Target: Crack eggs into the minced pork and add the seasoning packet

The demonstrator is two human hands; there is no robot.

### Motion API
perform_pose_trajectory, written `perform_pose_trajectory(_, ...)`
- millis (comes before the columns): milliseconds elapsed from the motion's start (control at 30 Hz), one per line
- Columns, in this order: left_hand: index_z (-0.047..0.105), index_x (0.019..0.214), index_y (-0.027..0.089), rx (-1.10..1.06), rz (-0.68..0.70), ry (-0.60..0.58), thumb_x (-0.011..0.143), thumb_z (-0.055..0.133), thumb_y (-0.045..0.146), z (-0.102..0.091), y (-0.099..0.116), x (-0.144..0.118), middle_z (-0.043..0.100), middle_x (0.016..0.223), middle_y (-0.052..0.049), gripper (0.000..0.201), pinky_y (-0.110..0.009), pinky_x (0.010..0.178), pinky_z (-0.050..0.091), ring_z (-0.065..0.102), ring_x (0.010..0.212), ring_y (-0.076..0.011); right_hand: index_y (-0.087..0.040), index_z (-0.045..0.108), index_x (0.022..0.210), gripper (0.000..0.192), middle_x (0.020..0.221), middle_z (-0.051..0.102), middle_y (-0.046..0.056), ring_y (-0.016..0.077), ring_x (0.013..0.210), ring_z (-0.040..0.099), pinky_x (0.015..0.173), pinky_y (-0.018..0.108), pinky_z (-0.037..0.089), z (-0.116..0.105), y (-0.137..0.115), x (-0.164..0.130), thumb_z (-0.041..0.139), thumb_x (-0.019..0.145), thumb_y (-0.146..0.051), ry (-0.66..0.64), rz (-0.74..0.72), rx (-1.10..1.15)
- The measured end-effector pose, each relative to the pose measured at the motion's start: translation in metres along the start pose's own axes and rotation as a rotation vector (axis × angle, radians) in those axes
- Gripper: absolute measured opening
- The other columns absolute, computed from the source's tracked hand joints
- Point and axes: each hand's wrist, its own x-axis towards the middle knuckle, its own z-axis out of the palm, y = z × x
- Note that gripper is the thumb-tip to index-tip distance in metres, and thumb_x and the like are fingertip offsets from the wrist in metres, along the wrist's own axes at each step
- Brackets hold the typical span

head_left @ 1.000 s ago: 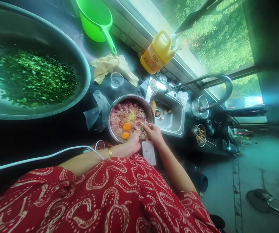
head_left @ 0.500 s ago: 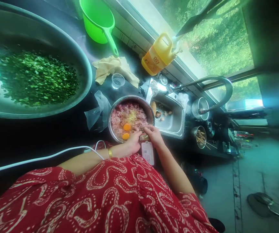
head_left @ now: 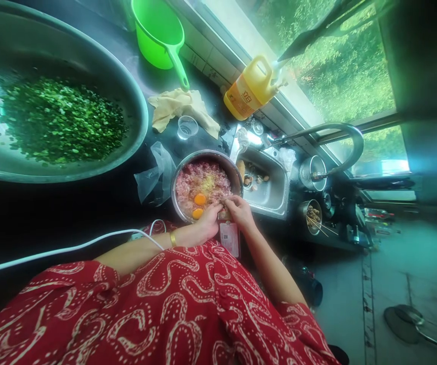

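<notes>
We held a small seasoning packet [head_left: 229,234] at the near right rim of the steel bowl [head_left: 176,175] of minced meat with two egg yolks [head_left: 199,199]. Its long axis ran near-to-far, top end toward the bowl. Our right hand [head_left: 241,213] pinched the top edge; our left hand [head_left: 207,223] closed on it just beside, left of the packet. Both hands lay equally close. The sink [head_left: 275,195] stood right, the large basin of chopped greens [head_left: 134,132] far left.
</notes>
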Motion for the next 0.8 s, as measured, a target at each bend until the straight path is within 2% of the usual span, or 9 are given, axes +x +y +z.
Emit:
perform_pose_trajectory(200,0.053,0.080,0.014,0.023,-0.010,-0.005,0.080,0.057,0.006,-0.004,-0.001,0.000,0.060,0.064,0.001,0.009,-0.024,0.064,0.048,0.058,0.057,-0.0106,-0.016,0.067,0.074,0.020,0.076,0.070,0.003,0.0171,0.074,0.062,0.072,0.029,0.046,-0.002,0.003,0.001,0.056,0.071,-0.033,0.058,0.104,-0.059)
perform_pose_trajectory(300,0.053,0.081,0.014,0.013,-0.007,-0.009,0.082,0.055,0.006,-0.003,-0.002,-0.001,0.060,0.064,0.001,0.008,-0.024,0.064,0.048,0.057,0.056,-0.0099,-0.016,0.068,0.074,0.021,0.079,0.071,0.003,0.0178,0.077,0.063,0.073,0.029,0.047,-0.002,-0.001,0.001,0.059,0.069,-0.034,0.036,0.136,0.032)
perform_pose_trajectory(400,0.055,0.082,0.013,0.011,-0.019,-0.013,0.083,0.051,0.006,-0.001,-0.001,-0.003,0.059,0.063,0.000,0.009,-0.024,0.062,0.048,0.057,0.055,-0.0101,-0.017,0.069,0.078,0.024,0.082,0.072,0.004,0.0178,0.080,0.063,0.077,0.029,0.047,-0.001,-0.007,0.001,0.064,0.066,-0.037,-0.026,0.122,0.129)
perform_pose_trajectory(567,0.051,0.078,0.016,0.019,0.017,0.014,0.082,0.055,0.007,0.000,0.001,-0.004,0.059,0.061,0.002,0.010,-0.023,0.061,0.048,0.056,0.052,-0.0092,-0.017,0.067,0.074,0.019,0.074,0.070,0.002,0.0161,0.071,0.062,0.069,0.028,0.048,0.002,-0.008,0.002,0.062,0.065,-0.033,0.013,0.132,0.109)
perform_pose_trajectory(700,0.051,0.076,0.016,0.017,0.001,0.009,0.080,0.055,0.006,-0.001,0.001,-0.001,0.057,0.058,0.002,0.012,-0.023,0.060,0.048,0.055,0.050,-0.0093,-0.017,0.066,0.073,0.023,0.073,0.069,0.002,0.0157,0.070,0.061,0.069,0.028,0.047,0.004,-0.008,0.001,0.064,0.063,-0.037,-0.060,0.147,0.160)
perform_pose_trajectory(800,0.050,0.074,0.016,0.030,0.000,0.019,0.080,0.056,0.007,-0.001,0.002,-0.001,0.058,0.058,0.002,0.013,-0.024,0.058,0.047,0.055,0.050,-0.0100,-0.017,0.064,0.069,0.020,0.068,0.066,0.001,0.0146,0.066,0.058,0.067,0.027,0.046,0.004,-0.007,0.000,0.061,0.065,-0.037,-0.025,0.111,0.046)
